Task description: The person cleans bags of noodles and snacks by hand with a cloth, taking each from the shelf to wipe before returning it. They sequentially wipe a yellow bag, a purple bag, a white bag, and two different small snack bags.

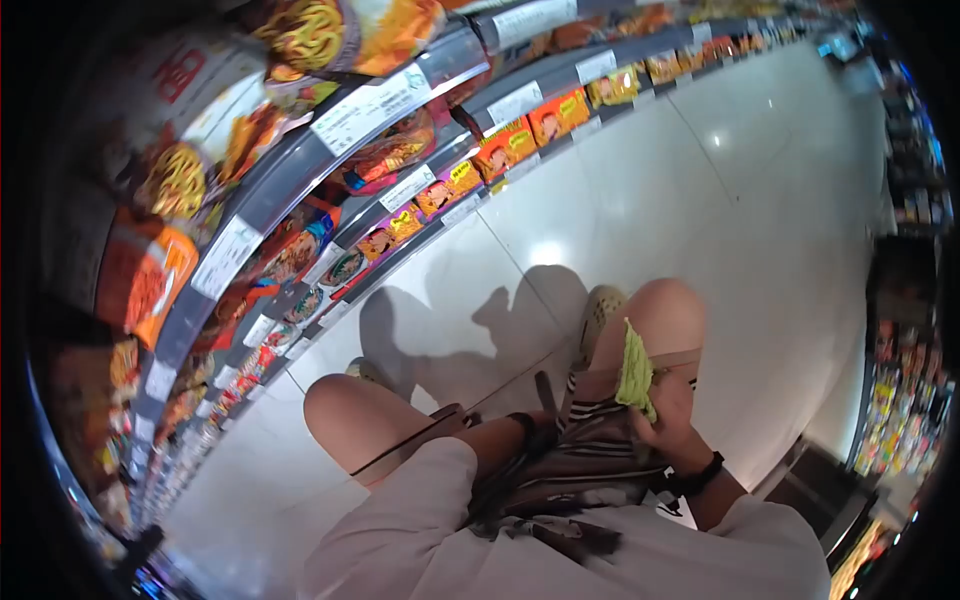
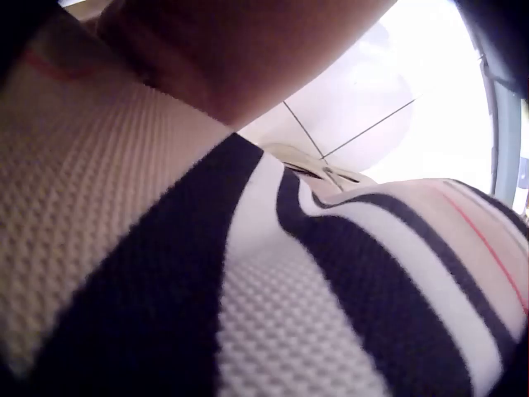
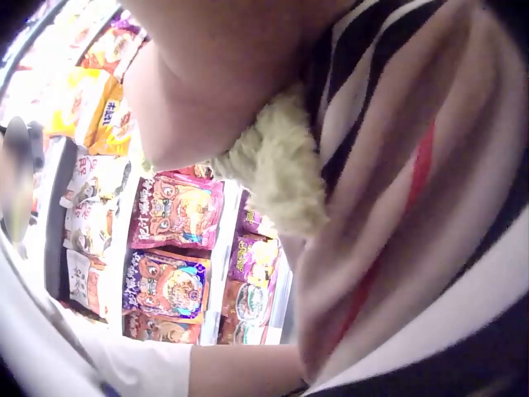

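Observation:
In the head view my right hand (image 1: pixel 672 402) grips a crumpled light-green cloth (image 1: pixel 634 375) over the thigh on the right. The same fluffy green cloth (image 3: pixel 281 165) shows in the right wrist view, beside striped shorts (image 3: pixel 388 190). My left forearm, with a dark band (image 1: pixel 524 424) at the wrist, reaches into the lap between the bent legs. The left hand (image 1: pixel 546 400) lies in shadow there, and I cannot tell how its fingers are bent. Striped fabric of the shorts (image 2: pixel 297 273) fills most of the left wrist view.
Shelves with packaged noodles (image 1: pixel 180 180) and price tags (image 1: pixel 372 105) curve along the left. Orange packets (image 1: pixel 505 150) line the bottom shelf near the pale tiled floor (image 1: pixel 780 200). More stocked shelves (image 1: pixel 905 400) stand at the far right. A green shoe (image 1: pixel 600 312) is beside the knee.

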{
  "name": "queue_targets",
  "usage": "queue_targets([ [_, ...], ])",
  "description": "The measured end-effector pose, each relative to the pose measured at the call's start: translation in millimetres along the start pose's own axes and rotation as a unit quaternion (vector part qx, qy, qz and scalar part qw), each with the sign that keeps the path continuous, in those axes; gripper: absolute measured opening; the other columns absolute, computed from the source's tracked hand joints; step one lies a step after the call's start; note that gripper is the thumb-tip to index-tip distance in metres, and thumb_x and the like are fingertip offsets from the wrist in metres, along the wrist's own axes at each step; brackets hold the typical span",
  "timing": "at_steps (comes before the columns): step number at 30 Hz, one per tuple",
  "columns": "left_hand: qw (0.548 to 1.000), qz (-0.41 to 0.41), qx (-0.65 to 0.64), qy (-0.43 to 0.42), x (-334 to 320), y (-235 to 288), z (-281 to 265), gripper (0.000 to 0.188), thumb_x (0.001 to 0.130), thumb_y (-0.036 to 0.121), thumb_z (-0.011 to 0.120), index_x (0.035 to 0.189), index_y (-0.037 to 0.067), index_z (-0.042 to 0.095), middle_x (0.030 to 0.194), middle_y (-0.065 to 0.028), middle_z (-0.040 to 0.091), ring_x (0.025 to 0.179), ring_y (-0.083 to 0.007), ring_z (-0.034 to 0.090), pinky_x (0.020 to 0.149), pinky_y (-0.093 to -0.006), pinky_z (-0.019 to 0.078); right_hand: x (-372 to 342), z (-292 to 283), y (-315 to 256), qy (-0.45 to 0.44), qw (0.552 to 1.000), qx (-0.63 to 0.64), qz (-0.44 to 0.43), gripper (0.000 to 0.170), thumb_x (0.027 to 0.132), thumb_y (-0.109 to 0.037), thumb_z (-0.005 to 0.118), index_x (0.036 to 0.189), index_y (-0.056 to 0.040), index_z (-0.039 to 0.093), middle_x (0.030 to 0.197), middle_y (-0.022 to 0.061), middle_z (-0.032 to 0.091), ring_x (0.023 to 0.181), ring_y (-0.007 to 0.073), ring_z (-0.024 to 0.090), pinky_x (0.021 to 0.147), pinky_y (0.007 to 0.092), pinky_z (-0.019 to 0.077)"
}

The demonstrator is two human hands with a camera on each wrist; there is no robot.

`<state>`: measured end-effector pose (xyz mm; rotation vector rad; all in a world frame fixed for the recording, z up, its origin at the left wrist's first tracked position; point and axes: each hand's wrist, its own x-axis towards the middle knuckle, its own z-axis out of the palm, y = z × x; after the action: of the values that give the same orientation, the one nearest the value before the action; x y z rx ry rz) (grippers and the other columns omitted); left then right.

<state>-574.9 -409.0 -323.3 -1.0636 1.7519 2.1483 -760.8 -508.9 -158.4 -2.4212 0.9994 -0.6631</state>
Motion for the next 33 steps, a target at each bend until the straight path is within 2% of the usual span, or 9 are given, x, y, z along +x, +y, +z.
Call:
queue_targets([
  [5, 0.990, 0.022, -0.078, 0.114, 14, 11, 20, 0.025, 0.087, 0.022, 0.059, 0.099, 0.002, 0.070, 0.104, -0.0137, 0.071, 0.095, -0.0267, 0.068, 0.080, -0.0401, 0.0530, -11, -18, 24, -0.040, 0.997, 0.015, -0.064, 0.027, 0.067, -0.009, 0.073, 0.091, -0.0006, 0.066, 0.077, 0.0132, 0.058, 0.068, 0.0313, 0.057, 0.062, 0.0400, 0.0442],
  [7, 0.978, 0.016, -0.111, 0.175, 12, 7, 20, 0.025, 0.087, 0.022, 0.060, 0.099, 0.002, 0.070, 0.104, -0.0136, 0.071, 0.095, -0.0264, 0.068, 0.080, -0.0400, 0.0529, -23, -16, 26, 0.015, 0.995, 0.081, -0.055, 0.024, 0.069, -0.008, 0.071, 0.092, -0.0002, 0.067, 0.079, 0.0149, 0.060, 0.070, 0.0334, 0.059, 0.065, 0.0412, 0.0454],
  [8, 0.973, 0.014, -0.120, 0.195, 7, 5, 21, 0.025, 0.086, 0.022, 0.060, 0.098, 0.002, 0.070, 0.103, -0.0135, 0.071, 0.095, -0.0263, 0.068, 0.080, -0.0399, 0.0529, -35, -17, 27, 0.022, 0.994, 0.085, -0.059, 0.022, 0.078, -0.011, 0.066, 0.097, 0.0004, 0.066, 0.083, 0.0184, 0.060, 0.073, 0.0370, 0.059, 0.065, 0.0430, 0.0461],
  [11, 0.968, -0.005, -0.114, 0.223, 3, 15, 30, 0.025, 0.086, 0.022, 0.060, 0.098, 0.002, 0.070, 0.103, -0.0133, 0.071, 0.095, -0.0260, 0.068, 0.080, -0.0397, 0.0529, -49, -20, 17, 0.028, 0.993, 0.093, -0.068, 0.022, 0.070, -0.006, 0.070, 0.091, -0.0006, 0.066, 0.081, 0.0154, 0.062, 0.073, 0.0349, 0.059, 0.069, 0.0430, 0.0464],
  [18, 0.981, -0.031, -0.037, 0.187, -21, -3, 65, 0.025, 0.086, 0.022, 0.060, 0.098, 0.002, 0.070, 0.102, -0.0128, 0.072, 0.094, -0.0252, 0.068, 0.080, -0.0393, 0.0528, -49, -49, -51, -0.004, 0.986, 0.056, -0.159, 0.029, 0.063, -0.015, 0.075, 0.088, -0.0030, 0.065, 0.080, 0.0112, 0.061, 0.073, 0.0306, 0.059, 0.061, 0.0408, 0.0439],
  [21, 0.989, -0.073, -0.039, 0.126, -3, -17, 64, 0.024, 0.086, 0.022, 0.061, 0.097, 0.002, 0.070, 0.102, -0.0126, 0.072, 0.094, -0.0248, 0.068, 0.081, -0.0391, 0.0527, -55, -54, -65, 0.001, 0.992, 0.033, -0.119, 0.030, 0.065, -0.016, 0.073, 0.092, -0.0032, 0.067, 0.088, 0.0115, 0.063, 0.079, 0.0298, 0.062, 0.063, 0.0409, 0.0456],
  [25, 0.991, -0.096, -0.034, 0.083, 11, -46, 61, 0.024, 0.086, 0.022, 0.061, 0.097, 0.002, 0.070, 0.102, -0.0123, 0.072, 0.093, -0.0243, 0.068, 0.081, -0.0388, 0.0527, -38, -43, -36, 0.040, 0.995, -0.056, -0.070, 0.031, 0.068, -0.012, 0.068, 0.099, -0.0053, 0.069, 0.103, 0.0143, 0.066, 0.092, 0.0319, 0.064, 0.073, 0.0418, 0.0491],
  [28, 0.992, -0.090, -0.046, 0.069, 24, -59, 52, 0.024, 0.085, 0.021, 0.061, 0.097, 0.002, 0.070, 0.101, -0.0121, 0.072, 0.093, -0.0240, 0.068, 0.081, -0.0386, 0.0526, -11, -37, -4, 0.062, 0.996, -0.062, 0.029, 0.037, 0.069, -0.006, 0.062, 0.104, -0.0093, 0.072, 0.120, 0.0158, 0.064, 0.111, 0.0370, 0.059, 0.092, 0.0453, 0.0479],
  [33, 0.991, -0.056, -0.119, 0.035, 65, -57, 35, 0.024, 0.085, 0.021, 0.061, 0.096, 0.002, 0.070, 0.101, -0.0117, 0.072, 0.092, -0.0234, 0.069, 0.081, -0.0383, 0.0526, 32, -51, 46, -0.026, 0.992, -0.104, 0.068, 0.042, 0.067, -0.008, 0.060, 0.108, -0.0088, 0.070, 0.123, 0.0126, 0.063, 0.114, 0.0400, 0.057, 0.093, 0.0483, 0.0471],
])
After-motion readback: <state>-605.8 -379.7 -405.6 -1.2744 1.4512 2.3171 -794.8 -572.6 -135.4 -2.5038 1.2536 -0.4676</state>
